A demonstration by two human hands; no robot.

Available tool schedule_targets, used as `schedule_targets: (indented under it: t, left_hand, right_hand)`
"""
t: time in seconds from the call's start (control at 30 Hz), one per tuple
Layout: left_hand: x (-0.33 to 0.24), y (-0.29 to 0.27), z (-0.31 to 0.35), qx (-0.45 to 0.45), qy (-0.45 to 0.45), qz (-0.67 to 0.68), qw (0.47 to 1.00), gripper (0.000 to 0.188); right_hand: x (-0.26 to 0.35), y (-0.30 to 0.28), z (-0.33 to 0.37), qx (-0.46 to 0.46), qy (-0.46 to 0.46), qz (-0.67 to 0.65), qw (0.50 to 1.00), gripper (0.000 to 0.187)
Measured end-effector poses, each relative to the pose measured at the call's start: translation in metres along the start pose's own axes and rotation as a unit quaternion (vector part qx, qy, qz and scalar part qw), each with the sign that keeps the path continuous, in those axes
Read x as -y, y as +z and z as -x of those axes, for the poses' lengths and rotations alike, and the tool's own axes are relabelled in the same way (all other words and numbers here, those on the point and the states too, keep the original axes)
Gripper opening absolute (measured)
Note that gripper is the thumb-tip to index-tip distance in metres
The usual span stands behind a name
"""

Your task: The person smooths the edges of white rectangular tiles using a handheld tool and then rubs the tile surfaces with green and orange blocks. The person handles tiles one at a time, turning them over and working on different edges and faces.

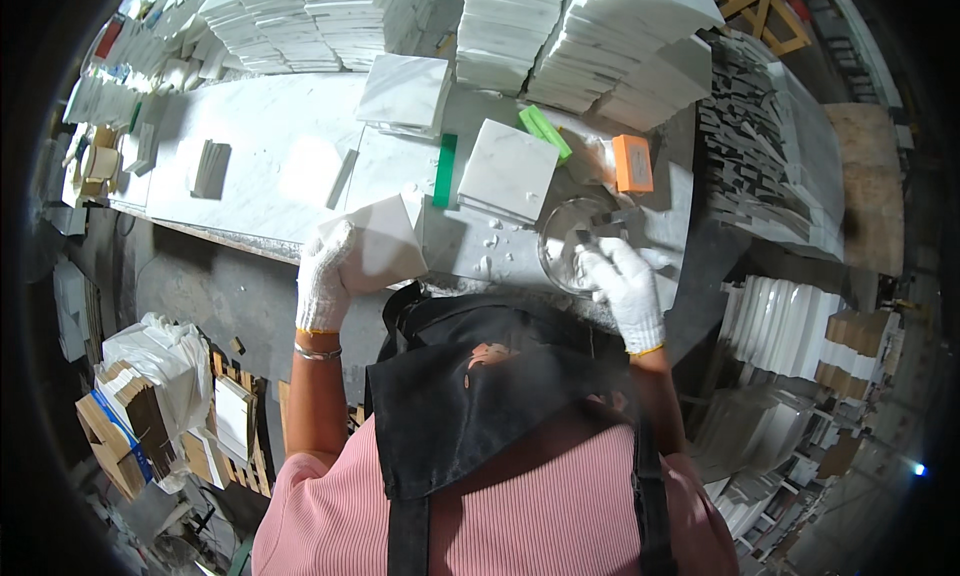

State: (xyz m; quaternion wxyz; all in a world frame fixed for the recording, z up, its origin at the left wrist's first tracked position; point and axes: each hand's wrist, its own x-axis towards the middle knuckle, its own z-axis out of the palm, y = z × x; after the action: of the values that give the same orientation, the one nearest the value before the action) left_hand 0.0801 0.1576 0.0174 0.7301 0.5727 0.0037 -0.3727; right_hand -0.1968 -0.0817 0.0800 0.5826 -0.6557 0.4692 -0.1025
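Observation:
My left hand (328, 274), in a white knit glove, grips a square white marble tile (380, 244) by its left side, tilted at the front edge of the table. My right hand (626, 284), gloved the same way, is closed on a small dark-handled tool (586, 238), apparently a scraper, over a round shallow dish (556, 264). The tool's working end is hard to make out. Between the hands lies a short stack of square marble tiles (508, 168), with white crumbs (486, 266) in front of it. A dark green block (445, 170) lies left of that stack.
Behind are another small tile stack (402, 91), a bright green block (545, 134) and an orange block (632, 163). Tall tile stacks (510, 31) line the back of the table (260, 126). Thin stone strips (750, 141) are piled at right. Cartons (125, 421) stand lower left.

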Motion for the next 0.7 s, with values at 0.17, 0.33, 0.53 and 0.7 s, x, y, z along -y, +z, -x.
schedule_targets:
  t: [0.17,0.33,0.53,0.7]
  left_hand:
    - [0.004,0.006,0.011,0.007,0.008,-0.025,1.000,0.037]
    - [0.006,0.007,0.013,0.020,0.006,-0.052,0.998,0.032]
    - [0.007,0.016,0.018,0.041,-0.028,-0.032,0.998,0.031]
    - [-0.004,0.037,0.021,0.138,-0.040,-0.017,0.989,0.048]
  right_hand:
    - [-0.050,0.023,-0.018,-0.060,-0.215,0.264,0.938,0.037]
    - [-0.060,0.039,-0.026,-0.070,-0.175,0.350,0.917,0.041]
    - [-0.054,0.049,-0.032,-0.072,-0.178,0.384,0.903,0.027]
    - [-0.067,0.044,-0.023,0.068,-0.220,0.176,0.957,0.024]
